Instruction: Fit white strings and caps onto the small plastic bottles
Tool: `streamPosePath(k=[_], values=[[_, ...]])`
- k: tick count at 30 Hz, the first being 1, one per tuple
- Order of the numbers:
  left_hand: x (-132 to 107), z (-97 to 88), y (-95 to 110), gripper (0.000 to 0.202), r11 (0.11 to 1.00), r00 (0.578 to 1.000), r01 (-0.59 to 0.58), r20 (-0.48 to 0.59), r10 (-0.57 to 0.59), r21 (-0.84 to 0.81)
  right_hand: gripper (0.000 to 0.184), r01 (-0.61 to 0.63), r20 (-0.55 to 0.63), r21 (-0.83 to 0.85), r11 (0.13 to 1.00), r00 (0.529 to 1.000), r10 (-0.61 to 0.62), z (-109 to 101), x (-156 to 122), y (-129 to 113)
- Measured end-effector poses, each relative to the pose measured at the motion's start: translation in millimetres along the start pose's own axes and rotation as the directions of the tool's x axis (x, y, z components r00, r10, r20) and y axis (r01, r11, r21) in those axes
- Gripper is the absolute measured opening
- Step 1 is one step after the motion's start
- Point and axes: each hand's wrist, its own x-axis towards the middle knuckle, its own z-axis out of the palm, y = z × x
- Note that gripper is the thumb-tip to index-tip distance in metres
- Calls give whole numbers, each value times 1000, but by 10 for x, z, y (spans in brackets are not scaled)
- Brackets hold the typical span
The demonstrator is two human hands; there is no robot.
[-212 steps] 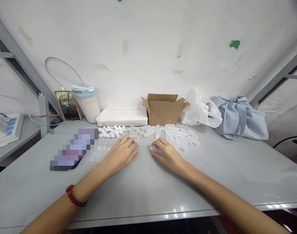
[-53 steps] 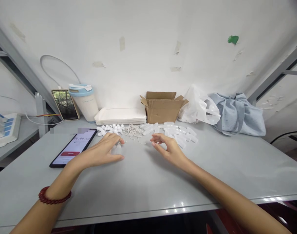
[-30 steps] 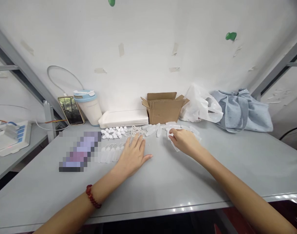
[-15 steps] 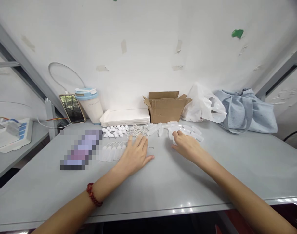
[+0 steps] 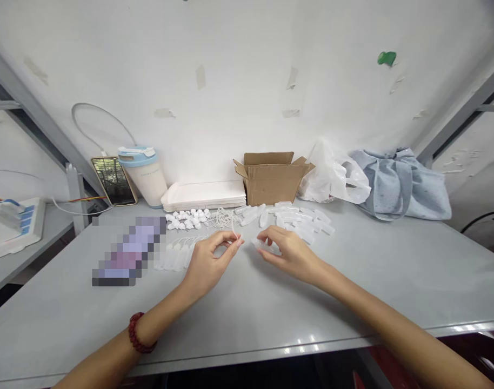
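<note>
My left hand (image 5: 210,262) pinches a thin white cord (image 5: 233,229) between thumb and fingertips. Facing it a short gap to the right, my right hand (image 5: 298,255) is closed around a translucent plastic tube (image 5: 265,245), partly hidden by the fingers. Behind the hands lies a heap of white cords (image 5: 222,218), with loose translucent tubes (image 5: 289,213) to its right. Small white pieces (image 5: 186,219) are piled to its left. Beside my left hand is a row of tubes with cords (image 5: 172,256), partly covered by that hand.
On the grey table (image 5: 247,319), a stack of white trays (image 5: 206,195), an open cardboard box (image 5: 273,183), a plastic bag (image 5: 326,175) and a blue cloth bag (image 5: 405,186) line the wall. A tumbler (image 5: 144,178), phone (image 5: 115,181) and pixelated object (image 5: 129,251) are at left.
My left hand has lifted from the cords with one pinched in its fingers. My right hand has come left from the loose tubes with a tube, so both hands are closer together.
</note>
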Motion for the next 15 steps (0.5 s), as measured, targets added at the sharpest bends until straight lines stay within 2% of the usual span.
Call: streamPosePath(k=[2, 4, 8, 11, 15], values=[[-7, 8, 11, 20, 998, 999, 10, 51, -7, -57, 15, 63, -10, 27, 998, 998, -62, 62, -16, -27], [-10, 21, 16, 18, 998, 996, -29, 79, 33, -49, 15, 111, -9, 31, 993, 994, -111, 107, -26, -35], [-5, 29, 18, 15, 995, 993, -98, 68, 97, 21, 15, 180, -56, 40, 983, 983, -177, 150, -29, -23], [-2, 8, 23, 13, 992, 991, -118, 64, 115, 38, 14, 185, -69, 53, 981, 981, -181, 176, -31, -18], [-4, -6, 36, 10, 992, 990, -118, 85, 115, 34, 22, 120, 10, 100, 988, 993, -121, 231, -52, -25]])
